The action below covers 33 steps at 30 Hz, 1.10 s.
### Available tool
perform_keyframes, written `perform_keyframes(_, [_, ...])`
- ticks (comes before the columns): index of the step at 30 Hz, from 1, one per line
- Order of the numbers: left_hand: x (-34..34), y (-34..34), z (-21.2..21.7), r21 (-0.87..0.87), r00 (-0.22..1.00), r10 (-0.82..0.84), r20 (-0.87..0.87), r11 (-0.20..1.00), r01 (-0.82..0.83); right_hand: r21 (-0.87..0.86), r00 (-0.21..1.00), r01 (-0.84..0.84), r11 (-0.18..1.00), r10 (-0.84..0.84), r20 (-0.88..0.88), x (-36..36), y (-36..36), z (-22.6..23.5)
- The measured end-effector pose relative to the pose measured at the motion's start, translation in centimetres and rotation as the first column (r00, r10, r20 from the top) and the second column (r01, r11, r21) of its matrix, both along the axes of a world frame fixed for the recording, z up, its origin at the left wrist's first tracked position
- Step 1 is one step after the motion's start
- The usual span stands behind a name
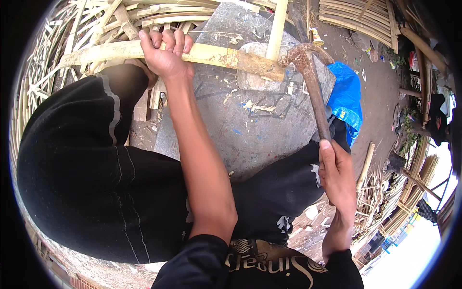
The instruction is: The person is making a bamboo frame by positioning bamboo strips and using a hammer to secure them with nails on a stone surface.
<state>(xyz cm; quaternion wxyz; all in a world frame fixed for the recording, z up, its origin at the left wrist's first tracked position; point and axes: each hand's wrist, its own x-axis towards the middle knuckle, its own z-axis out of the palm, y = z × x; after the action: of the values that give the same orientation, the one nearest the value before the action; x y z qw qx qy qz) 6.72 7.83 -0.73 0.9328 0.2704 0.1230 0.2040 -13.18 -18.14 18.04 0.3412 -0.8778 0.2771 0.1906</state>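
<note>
My left hand (167, 54) is closed round a flat bamboo strip (211, 55) that runs from the far left toward the middle. The strip's right end rests on a pale stone block (252, 81), and a second bamboo strip (277, 29) meets it there, reaching away toward the top edge. My right hand (338, 173) grips the handle of a rusty claw hammer (313, 89). Its head is just right of where the two strips meet; whether it touches them I cannot tell.
Beneath the block lies a grey, scuffed board (207, 130) with bamboo shavings (257, 107) on it. Split bamboo (57, 53) is heaped at the far left. A blue plastic sheet (347, 96) sits by the board's right edge. A slatted bamboo panel (356, 19) stands at the far right.
</note>
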Motion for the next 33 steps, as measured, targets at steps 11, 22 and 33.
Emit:
perform_keyframes(11, [-0.2, -0.5, 0.7, -0.002, 0.999, 0.048, -0.017, 0.999, -0.048, 0.08, 0.995, 0.103, 0.991, -0.102, -0.016, -0.2, 0.4, 2.0])
perform_keyframes(22, [-0.2, -0.8, 0.3, -0.037, 0.997, 0.062, -0.036, 0.997, -0.063, 0.152, 0.965, 0.079, 0.985, -0.114, 0.236, -1.9, 1.9, 0.7])
perform_keyframes(33, [-0.5, -0.9, -0.4, -0.056, 0.998, 0.052, -0.038, 0.997, -0.054, 0.057, 0.958, 0.001, 0.998, -0.017, 0.286, -3.2, 1.2, -2.5])
